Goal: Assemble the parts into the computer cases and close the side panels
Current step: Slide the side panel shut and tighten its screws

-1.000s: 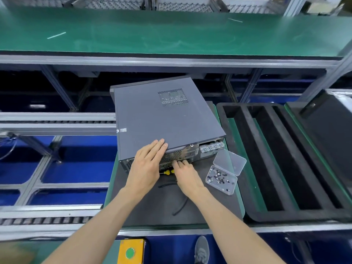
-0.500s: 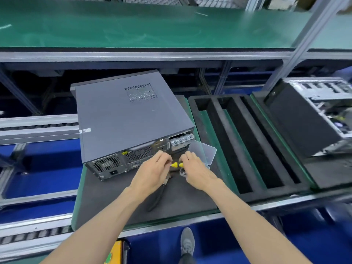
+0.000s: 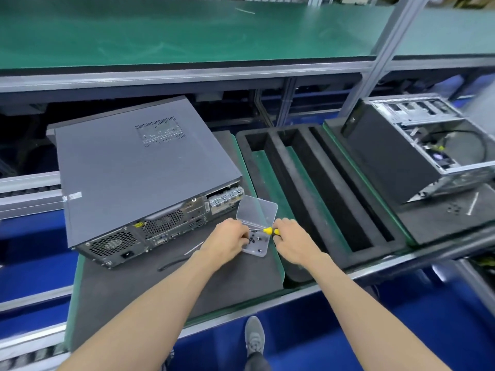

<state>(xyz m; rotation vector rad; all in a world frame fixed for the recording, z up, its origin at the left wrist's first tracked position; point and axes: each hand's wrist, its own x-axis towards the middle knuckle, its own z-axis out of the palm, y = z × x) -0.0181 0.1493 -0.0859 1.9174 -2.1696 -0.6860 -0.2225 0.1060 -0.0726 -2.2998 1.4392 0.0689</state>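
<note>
Clear screw box (image 3: 255, 243): my left hand (image 3: 227, 243) is pinching inside it, my right hand (image 3: 293, 243) gripping a yellow screwdriver (image 3: 270, 231).

Electronics assembly line in a factory, long green-topped bench (image 3: 160, 36) on aluminium framing (image 3: 385, 49), roller conveyor rails (image 3: 29, 194) at its left edge, black foam trays (image 3: 316, 188) on green pallets, closed computer case (image 3: 139, 170), second open chassis (image 3: 428, 145), clear screw box (image 3: 255, 226)

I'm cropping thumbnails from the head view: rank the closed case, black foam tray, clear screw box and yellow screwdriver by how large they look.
1. closed case
2. foam tray, not far behind
3. screw box
4. screwdriver, mostly hidden in the right hand
</note>
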